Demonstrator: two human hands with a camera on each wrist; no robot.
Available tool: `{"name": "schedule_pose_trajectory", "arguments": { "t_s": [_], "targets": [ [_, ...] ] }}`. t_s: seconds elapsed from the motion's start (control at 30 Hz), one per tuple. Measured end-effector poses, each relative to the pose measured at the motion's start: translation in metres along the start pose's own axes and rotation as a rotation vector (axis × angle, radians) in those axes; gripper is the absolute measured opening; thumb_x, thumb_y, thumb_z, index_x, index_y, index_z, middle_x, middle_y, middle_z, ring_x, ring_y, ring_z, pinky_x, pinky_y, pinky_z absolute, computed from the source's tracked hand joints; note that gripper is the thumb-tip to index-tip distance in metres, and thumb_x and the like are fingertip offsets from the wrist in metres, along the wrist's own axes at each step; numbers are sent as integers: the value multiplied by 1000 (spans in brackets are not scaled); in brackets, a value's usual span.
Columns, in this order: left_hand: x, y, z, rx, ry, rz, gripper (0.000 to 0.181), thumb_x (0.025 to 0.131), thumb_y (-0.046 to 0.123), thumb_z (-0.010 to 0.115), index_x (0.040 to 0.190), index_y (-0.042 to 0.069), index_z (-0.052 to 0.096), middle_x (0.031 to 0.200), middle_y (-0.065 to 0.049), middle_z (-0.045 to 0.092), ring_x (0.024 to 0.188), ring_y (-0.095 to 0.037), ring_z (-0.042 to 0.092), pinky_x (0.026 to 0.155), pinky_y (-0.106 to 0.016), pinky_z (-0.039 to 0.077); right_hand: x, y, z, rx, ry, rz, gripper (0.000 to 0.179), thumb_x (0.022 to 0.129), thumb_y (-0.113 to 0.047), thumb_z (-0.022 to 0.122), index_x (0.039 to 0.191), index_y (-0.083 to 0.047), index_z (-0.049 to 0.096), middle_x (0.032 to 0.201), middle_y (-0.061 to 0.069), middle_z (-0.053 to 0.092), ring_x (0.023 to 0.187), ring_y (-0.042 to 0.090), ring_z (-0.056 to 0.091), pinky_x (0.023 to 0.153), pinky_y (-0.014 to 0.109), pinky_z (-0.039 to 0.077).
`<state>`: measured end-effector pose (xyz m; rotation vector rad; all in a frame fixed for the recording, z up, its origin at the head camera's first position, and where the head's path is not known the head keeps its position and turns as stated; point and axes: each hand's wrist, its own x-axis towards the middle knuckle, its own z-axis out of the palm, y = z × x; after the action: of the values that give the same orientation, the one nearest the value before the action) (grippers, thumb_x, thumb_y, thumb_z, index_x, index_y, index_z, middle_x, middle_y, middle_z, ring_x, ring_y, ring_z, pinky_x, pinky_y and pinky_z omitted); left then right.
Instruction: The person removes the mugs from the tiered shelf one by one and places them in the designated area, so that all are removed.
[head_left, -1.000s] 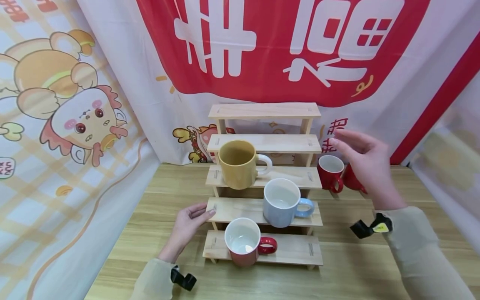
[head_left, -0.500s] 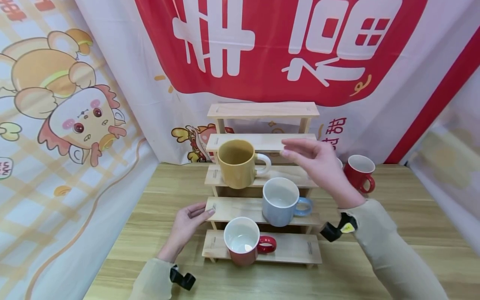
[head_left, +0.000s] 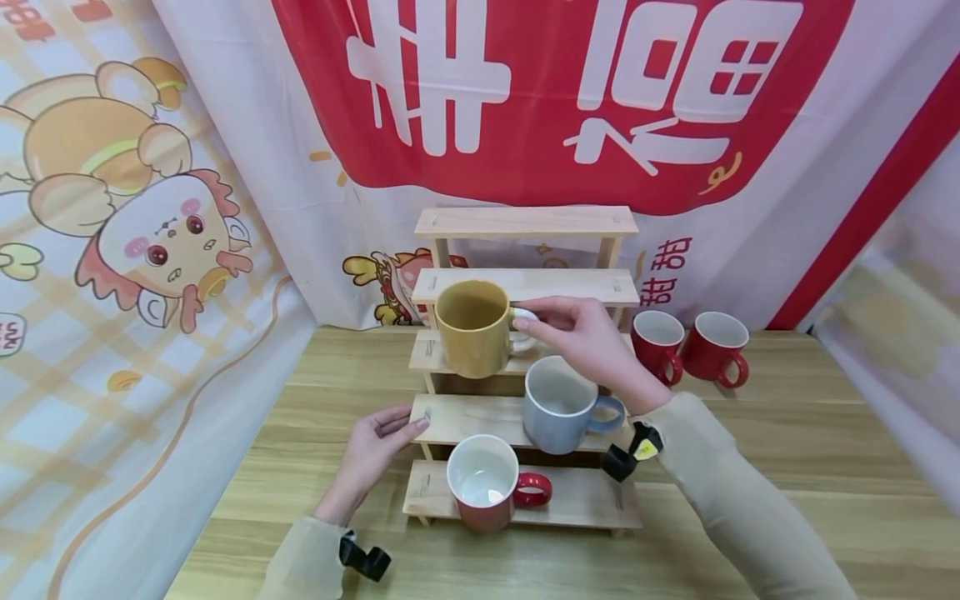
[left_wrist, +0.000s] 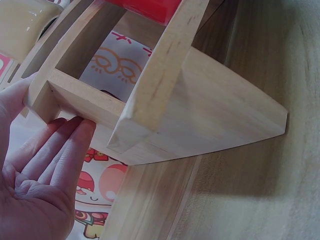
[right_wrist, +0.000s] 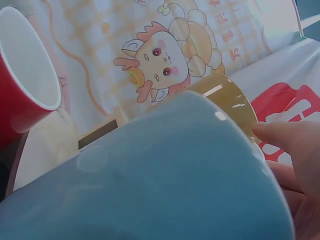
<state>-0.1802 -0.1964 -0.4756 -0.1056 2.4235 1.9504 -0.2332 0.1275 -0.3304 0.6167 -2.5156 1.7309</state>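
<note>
A yellow mug (head_left: pixel 474 329) with a white handle stands on the middle step of a wooden tiered shelf (head_left: pixel 465 418). My right hand (head_left: pixel 592 346) pinches that handle, thumb in front and fingers behind. In the right wrist view the light-blue mug (right_wrist: pixel 165 175) hides much of the yellow one. My left hand (head_left: pixel 378 442) holds the shelf's left end one step lower, thumb on top and fingers (left_wrist: pixel 65 145) underneath. The light-blue mug sits on the second step from the bottom, below my right wrist. A red mug (head_left: pixel 483 483) with a white inside occupies the lowest step.
Two more red mugs, a nearer one (head_left: pixel 658 346) and one farther right (head_left: pixel 716 350), stand on the wooden table (head_left: pixel 300 467) right of the shelf. A printed cloth (head_left: pixel 360 225) hangs close behind, and more cloth borders both sides.
My right hand has come left from above the red mugs at the right, over the shelf, and taken the yellow mug's handle. The left hand stays at the shelf.
</note>
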Motion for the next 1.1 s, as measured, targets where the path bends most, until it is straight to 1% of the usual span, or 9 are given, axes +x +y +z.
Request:
{"name": "schedule_pose_trajectory", "arguments": {
  "t_s": [0.13,0.27,0.33,0.47,0.6,0.73,0.93,1.1],
  "targets": [
    [0,0,0,-2,-1,-3,59,88,31,83,131,-5,63,127,-24,65,117,-34,64,90,-29,57,6,1,2,-36,1,-7,34,95,-34,75,123,-14,75,115,-1,74,103,14,70,88,32,59],
    [0,-1,1,-2,0,-11,59,88,31,83,130,-4,63,127,-24,65,117,-34,64,90,-29,57,10,0,2,-62,-3,38,30,97,-33,73,121,-15,77,109,-3,75,96,15,70,80,33,61],
    [-1,-1,1,1,3,-10,59,88,31,83,130,-4,63,127,-23,65,117,-34,64,90,-29,57,11,0,2,-48,-15,62,31,97,-32,72,121,-13,76,108,-1,75,96,17,70,78,33,62],
    [-1,-1,1,-3,6,-1,59,88,30,83,130,-5,63,126,-24,66,116,-34,64,89,-28,57,13,0,1,18,-49,97,30,98,-29,72,120,-9,76,106,5,75,98,21,71,77,36,62],
    [1,-2,1,-11,6,2,58,88,29,83,129,-5,63,125,-24,66,114,-34,65,89,-27,57,15,3,0,67,-79,106,27,99,-27,71,117,-8,76,105,7,75,99,23,71,76,38,63],
    [1,-2,1,-14,4,2,57,88,29,83,129,-5,64,124,-23,67,114,-33,65,89,-27,57,17,7,0,101,-93,117,28,99,-28,71,116,-6,76,104,9,75,98,24,71,77,39,63],
    [1,-1,1,-13,3,4,56,88,30,83,129,-4,64,125,-23,67,114,-33,65,88,-27,57,17,9,0,129,-105,136,27,99,-27,71,115,-6,76,106,10,74,99,25,71,78,39,62],
    [0,0,1,-13,1,4,55,88,30,83,129,-3,64,126,-22,67,115,-33,65,89,-27,57,17,11,0,152,-114,132,30,99,-26,70,116,-2,74,108,14,73,100,28,71,80,40,62]
  ]
}}
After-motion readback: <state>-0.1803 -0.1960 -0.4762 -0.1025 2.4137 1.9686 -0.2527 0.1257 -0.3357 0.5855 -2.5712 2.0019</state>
